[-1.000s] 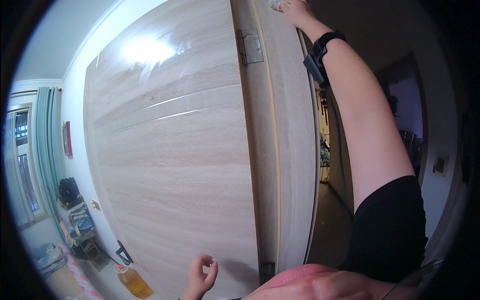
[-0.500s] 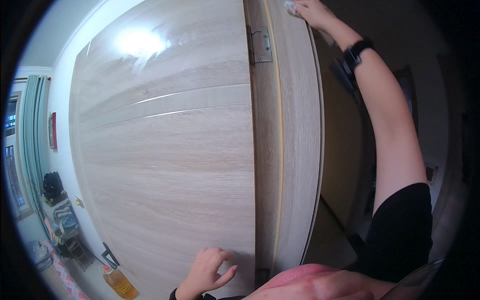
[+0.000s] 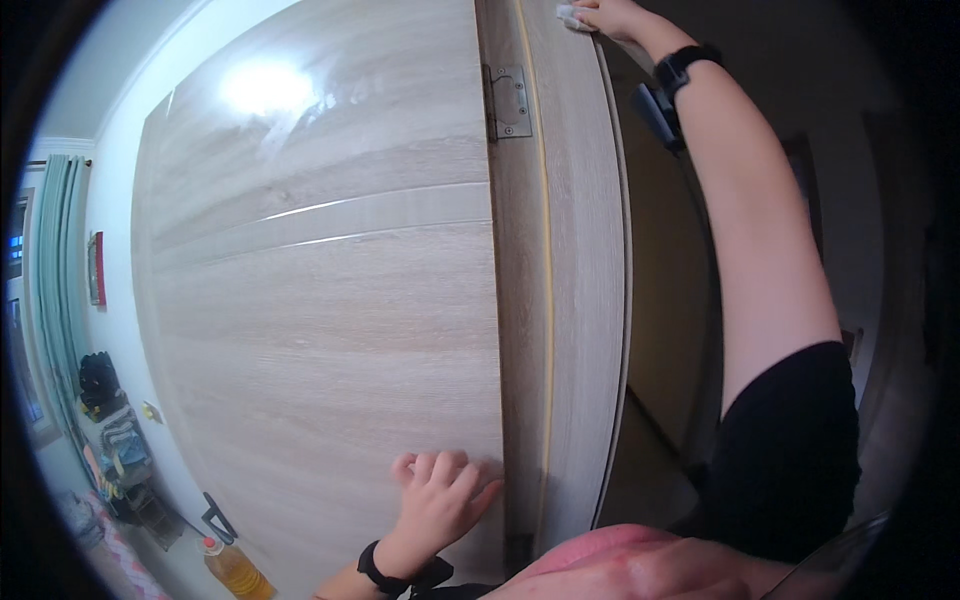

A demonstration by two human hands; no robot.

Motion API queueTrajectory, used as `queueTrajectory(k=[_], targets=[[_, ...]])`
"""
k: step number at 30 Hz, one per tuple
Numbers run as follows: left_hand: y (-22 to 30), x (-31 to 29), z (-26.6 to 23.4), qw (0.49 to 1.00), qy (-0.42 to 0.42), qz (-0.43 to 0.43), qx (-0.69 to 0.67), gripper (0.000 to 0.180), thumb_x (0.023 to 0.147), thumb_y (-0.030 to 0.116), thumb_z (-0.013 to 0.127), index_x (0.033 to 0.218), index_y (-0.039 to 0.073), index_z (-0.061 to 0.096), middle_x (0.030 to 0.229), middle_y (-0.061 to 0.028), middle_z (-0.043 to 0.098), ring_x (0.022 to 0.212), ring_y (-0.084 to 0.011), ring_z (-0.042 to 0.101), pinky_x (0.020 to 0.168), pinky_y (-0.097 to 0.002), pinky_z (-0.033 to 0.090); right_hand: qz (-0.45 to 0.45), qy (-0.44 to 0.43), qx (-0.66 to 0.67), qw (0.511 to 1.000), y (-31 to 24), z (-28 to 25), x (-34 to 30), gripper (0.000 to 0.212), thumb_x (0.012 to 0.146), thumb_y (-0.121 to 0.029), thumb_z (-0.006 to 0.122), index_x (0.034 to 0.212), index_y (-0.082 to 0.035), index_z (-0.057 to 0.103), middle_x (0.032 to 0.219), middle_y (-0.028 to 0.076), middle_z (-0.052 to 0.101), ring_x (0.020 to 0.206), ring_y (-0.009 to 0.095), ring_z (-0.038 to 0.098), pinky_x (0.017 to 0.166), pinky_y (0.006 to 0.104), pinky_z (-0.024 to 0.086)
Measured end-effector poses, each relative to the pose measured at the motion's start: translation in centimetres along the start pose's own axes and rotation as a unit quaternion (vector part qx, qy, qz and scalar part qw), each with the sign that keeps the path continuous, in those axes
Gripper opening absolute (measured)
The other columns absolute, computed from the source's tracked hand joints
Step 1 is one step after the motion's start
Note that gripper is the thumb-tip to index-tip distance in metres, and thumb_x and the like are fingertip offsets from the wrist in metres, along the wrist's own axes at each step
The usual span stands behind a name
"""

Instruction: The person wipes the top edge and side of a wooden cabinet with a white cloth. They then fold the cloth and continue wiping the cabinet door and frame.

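Observation:
A wood-grain door [image 3: 350,330] stands in front of me, joined by a metal hinge [image 3: 508,102] to the matching door frame [image 3: 590,250]. High on the frame's outer edge, my right hand [image 3: 618,18] grips a crumpled white cloth or tissue [image 3: 574,17] and presses it to the wood. Which of the two it is I cannot tell. My left hand [image 3: 442,498] rests against the lower part of the door near its hinged edge, fingers apart and slightly bent, holding nothing. Black bands circle both wrists.
A yellow sealing strip [image 3: 547,260] runs down the frame. At lower left are a bottle of yellow oil [image 3: 238,572], a black door handle [image 3: 217,518] and a rack of folded things [image 3: 125,440]. A green curtain [image 3: 62,260] hangs beyond. A dark room lies to the right.
My left hand has risen and turned, its fingers now against the door. My right hand stays high on the frame with the white cloth or tissue. The view has shifted slightly.

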State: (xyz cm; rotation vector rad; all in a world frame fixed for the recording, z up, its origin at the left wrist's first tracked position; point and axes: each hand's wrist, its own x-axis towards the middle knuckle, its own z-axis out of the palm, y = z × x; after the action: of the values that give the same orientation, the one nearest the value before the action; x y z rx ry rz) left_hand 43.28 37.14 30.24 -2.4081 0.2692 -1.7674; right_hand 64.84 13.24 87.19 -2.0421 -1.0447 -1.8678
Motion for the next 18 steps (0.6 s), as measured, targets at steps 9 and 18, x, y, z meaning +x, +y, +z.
queueTrajectory(k=[9, 18], targets=[[-0.8, -0.4, 0.9, 1.0, 0.023, -0.006, -0.007, 0.045, 0.07, 0.039, 0.075, 0.107, 0.019, 0.06, 0.116, -0.0049, 0.047, 0.11, -0.023, 0.041, 0.094, -0.0471, 0.025, -0.045, -0.027, 0.025, 0.998, -5.5, -1.9, -4.6, 0.026, 0.083, -0.021, 0.062, 0.104, -0.007, 0.067, 0.083, 0.011, 0.068, 0.073, 0.017, 0.06, 0.07, 0.0336, 0.047], [-1.6, 1.8, 1.0, 0.998, -0.03, 0.044, -0.015, 0.061, 0.069, 0.045, 0.074, 0.119, 0.016, 0.055, 0.129, -0.0147, 0.039, 0.123, -0.0321, 0.034, 0.1, -0.0507, 0.022, 0.102, 0.061, 0.036, 0.992, -6.5, -1.4, -4.4, 0.029, 0.082, -0.034, 0.062, 0.089, -0.007, 0.07, 0.083, 0.015, 0.067, 0.078, 0.029, 0.063, 0.07, 0.0396, 0.047]])
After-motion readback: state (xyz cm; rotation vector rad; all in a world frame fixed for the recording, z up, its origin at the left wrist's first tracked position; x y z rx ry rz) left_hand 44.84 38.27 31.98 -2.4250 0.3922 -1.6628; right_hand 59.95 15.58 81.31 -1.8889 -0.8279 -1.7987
